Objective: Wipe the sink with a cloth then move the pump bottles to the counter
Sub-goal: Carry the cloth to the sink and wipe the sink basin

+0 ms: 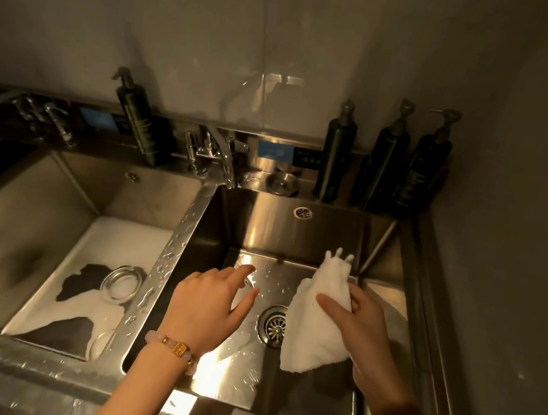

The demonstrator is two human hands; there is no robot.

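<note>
1. Right hand [366,318]: the thumb [333,304] lies across the front of the cloth [313,329] and the other fingers are curled behind it, so I log a firm grip on the cloth.
2. Cloth: white and bunched. Its long axis runs from the far wall of the basin back toward me. It hangs over the sink [262,233] floor, just right of the drain [273,324]. I cannot tell whether its lower corner touches the steel.
3. Left hand [209,303]: the fingers [244,269] are spread and relaxed and hold nothing. It hovers over the left half of the same basin, close to the cloth but apart from it.
4. Deciding relation: the wet floor lies directly beneath the cloth, so I judge the right hand need only press down and sweep. The left hand is nearer the tap [226,160].
5. Pump bottles: three stand upright on the back ledge at the right [335,159], [382,172], [423,174], beyond the right hand. A fourth [141,125] stands between the two basins.
6. Hard to make out: the right fingers behind the cloth, the bottle labels in the dim light, the white and dark contents of the left basin [59,201], and which surface counts as the counter.
</note>
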